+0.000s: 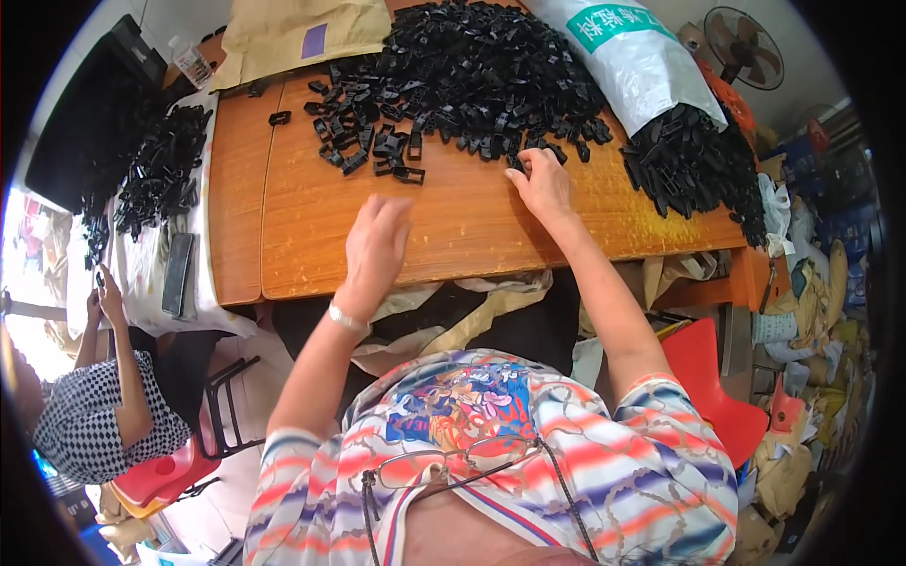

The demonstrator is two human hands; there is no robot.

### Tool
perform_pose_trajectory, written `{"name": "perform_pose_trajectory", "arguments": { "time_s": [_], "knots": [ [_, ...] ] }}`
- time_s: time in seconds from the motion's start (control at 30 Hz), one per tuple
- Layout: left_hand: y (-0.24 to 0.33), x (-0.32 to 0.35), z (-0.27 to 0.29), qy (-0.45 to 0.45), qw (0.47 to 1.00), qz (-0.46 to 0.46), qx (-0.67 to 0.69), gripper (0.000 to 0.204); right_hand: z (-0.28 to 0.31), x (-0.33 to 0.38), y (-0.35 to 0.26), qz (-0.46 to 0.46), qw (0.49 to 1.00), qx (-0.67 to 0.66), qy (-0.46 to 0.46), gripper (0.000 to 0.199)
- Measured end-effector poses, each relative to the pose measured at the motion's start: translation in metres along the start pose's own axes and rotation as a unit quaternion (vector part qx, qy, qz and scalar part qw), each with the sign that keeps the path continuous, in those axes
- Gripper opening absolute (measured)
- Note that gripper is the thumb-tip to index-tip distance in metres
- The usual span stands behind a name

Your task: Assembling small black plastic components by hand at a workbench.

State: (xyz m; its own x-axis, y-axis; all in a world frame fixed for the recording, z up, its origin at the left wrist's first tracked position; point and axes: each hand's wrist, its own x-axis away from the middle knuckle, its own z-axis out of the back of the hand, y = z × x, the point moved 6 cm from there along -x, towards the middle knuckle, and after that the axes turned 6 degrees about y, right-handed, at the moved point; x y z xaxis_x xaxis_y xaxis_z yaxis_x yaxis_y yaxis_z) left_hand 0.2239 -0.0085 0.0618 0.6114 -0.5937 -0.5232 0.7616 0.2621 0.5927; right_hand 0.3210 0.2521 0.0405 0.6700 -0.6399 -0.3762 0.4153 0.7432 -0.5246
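A big heap of small black plastic buckle parts (462, 71) covers the far half of the wooden table (311, 226). My right hand (543, 184) reaches to the heap's near edge, its fingertips pinched on a black piece (517, 164). My left hand (376, 247) hovers over bare wood nearer to me, blurred, fingers loosely apart and holding nothing that I can see. A few loose black pieces (408, 174) lie just beyond it.
A white sack (642, 61) spills more black parts at the table's right end. A brown bag (293, 33) lies at the far left. Another person (104, 406) sits at the left by a white-covered table with black parts and a phone (176, 274). A red chair (708, 377) is at my right.
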Motion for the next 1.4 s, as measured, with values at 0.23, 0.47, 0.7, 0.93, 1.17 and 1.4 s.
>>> {"name": "perform_pose_trajectory", "arguments": {
  "time_s": [0.23,0.47,0.7,0.93,1.17,1.4],
  "knots": [
    [-0.029,-0.053,-0.037,-0.052,0.991,-0.021,-0.119,0.023,-0.007,0.002,-0.008,0.003,0.998,0.043,-0.055,0.027],
    [-0.031,-0.040,-0.038,-0.062,0.987,0.118,0.087,0.022,-0.015,0.031,-0.034,-0.023,0.972,-0.214,-0.093,0.024],
    [-0.013,-0.002,-0.060,-0.109,0.785,0.309,0.526,0.036,-0.021,0.047,-0.085,-0.066,0.905,-0.404,-0.115,0.020],
    [-0.005,0.010,-0.044,-0.088,0.803,0.290,0.513,0.048,-0.021,0.066,-0.099,-0.082,0.868,-0.459,-0.171,0.018],
    [-0.016,0.015,-0.042,-0.011,0.773,0.299,0.559,0.033,-0.007,0.063,-0.105,-0.081,0.868,-0.462,-0.159,0.021],
    [-0.011,0.014,-0.042,-0.013,0.776,0.274,0.568,0.035,-0.005,0.067,-0.113,-0.037,0.903,-0.415,-0.103,0.022]
  ]
}}
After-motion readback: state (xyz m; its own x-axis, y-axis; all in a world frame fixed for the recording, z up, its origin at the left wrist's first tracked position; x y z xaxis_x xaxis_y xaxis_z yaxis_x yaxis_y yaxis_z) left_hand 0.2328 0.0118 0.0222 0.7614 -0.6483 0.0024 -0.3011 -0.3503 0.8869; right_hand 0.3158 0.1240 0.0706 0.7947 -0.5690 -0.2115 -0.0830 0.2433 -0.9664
